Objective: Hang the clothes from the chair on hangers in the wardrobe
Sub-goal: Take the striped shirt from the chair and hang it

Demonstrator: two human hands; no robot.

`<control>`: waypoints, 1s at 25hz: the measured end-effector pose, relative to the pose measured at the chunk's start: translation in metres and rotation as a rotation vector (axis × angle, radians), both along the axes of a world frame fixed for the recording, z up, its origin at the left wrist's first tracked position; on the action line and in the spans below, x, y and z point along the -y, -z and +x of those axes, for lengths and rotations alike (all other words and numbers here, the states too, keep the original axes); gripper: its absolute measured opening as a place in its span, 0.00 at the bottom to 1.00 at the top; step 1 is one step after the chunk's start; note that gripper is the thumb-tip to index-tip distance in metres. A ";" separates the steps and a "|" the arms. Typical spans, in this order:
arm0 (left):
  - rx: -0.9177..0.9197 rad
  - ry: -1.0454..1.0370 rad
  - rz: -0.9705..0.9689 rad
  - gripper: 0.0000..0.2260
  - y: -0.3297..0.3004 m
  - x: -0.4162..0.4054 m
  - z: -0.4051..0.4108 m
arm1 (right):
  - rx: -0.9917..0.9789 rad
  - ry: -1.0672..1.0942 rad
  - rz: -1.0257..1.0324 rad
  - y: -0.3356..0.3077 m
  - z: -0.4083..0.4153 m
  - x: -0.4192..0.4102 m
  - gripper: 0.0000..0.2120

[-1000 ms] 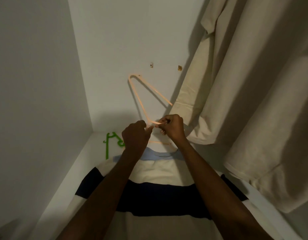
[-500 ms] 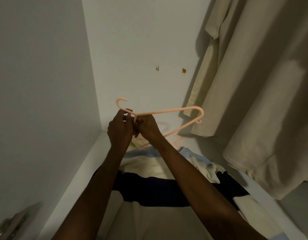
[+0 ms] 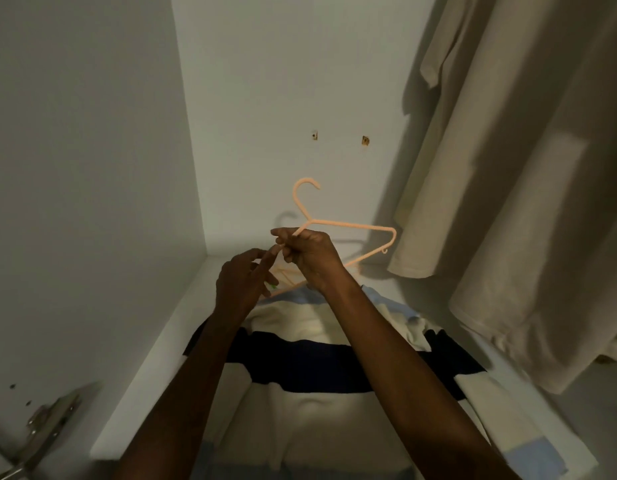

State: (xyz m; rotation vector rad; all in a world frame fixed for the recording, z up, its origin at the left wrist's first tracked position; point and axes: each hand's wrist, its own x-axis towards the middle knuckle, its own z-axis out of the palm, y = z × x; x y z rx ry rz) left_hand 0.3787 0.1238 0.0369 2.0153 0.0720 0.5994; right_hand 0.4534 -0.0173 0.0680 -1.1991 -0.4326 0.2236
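So the right hand (image 3: 309, 252) is pinched shut on the left shoulder arm of a peach plastic hanger (image 3: 352, 226), holding it up with the hook pointing at the top. The left hand (image 3: 243, 280) is just below and beside it, fingers loosely spread, not gripping anything as far as I can see, one fingertip near the right hand's knuckles. Looks to me like the "get a hanger ready" step, shirt not on it yet.

The striped shirt (image 3: 310, 355) (cream, navy band, pale blue collar) lies flat right under the hands on the white wardrobe floor (image 3: 168, 358), collar end towards the back wall. There's more peach hanger plastic (image 3: 283, 277) lying just behind the collar, partly hidden by the hands, plus a speck of green I can't identify.

Next move, I'd guess: feed one hanger end into the neck opening, which needs the left hand to lift the collar.

Right of the hanger, a beige garment (image 3: 508, 202) already hangs. White back wall (image 3: 265, 98) has two small holes above the hook, and there's a metal hinge (image 3: 47, 424) far down-left of the shirt
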 end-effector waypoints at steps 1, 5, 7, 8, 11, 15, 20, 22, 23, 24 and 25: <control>0.018 -0.022 0.059 0.19 0.001 0.000 -0.004 | -0.054 0.021 0.015 0.002 -0.001 0.002 0.10; 0.078 -0.015 0.214 0.09 0.017 -0.003 -0.016 | -0.217 0.136 -0.120 0.017 -0.023 0.019 0.13; 0.065 0.085 0.203 0.07 0.023 -0.013 -0.019 | -0.175 0.256 -0.252 0.024 -0.039 0.036 0.10; 0.078 0.140 0.198 0.06 0.023 -0.019 -0.021 | -0.098 0.349 -0.284 0.026 -0.046 0.049 0.07; 0.117 0.212 0.185 0.06 0.015 -0.035 -0.026 | 0.143 0.631 -0.281 0.029 -0.063 0.101 0.04; 0.064 0.252 0.226 0.05 0.006 -0.040 -0.023 | 0.191 0.754 -0.333 0.036 -0.081 0.153 0.12; -0.026 0.340 0.274 0.09 -0.007 -0.032 0.001 | 0.252 0.582 -0.438 0.045 -0.094 0.145 0.23; -0.088 0.440 0.276 0.08 -0.021 -0.027 0.014 | 0.268 0.486 -0.399 0.045 -0.087 0.137 0.23; -0.104 0.478 0.276 0.08 -0.029 -0.025 0.018 | 0.286 0.451 -0.367 0.042 -0.084 0.132 0.22; -0.095 0.488 0.275 0.10 -0.035 -0.024 0.024 | 0.307 0.428 -0.334 0.038 -0.079 0.131 0.20; -0.059 0.459 0.272 0.13 -0.041 -0.023 0.029 | 0.321 0.412 -0.297 0.034 -0.076 0.129 0.18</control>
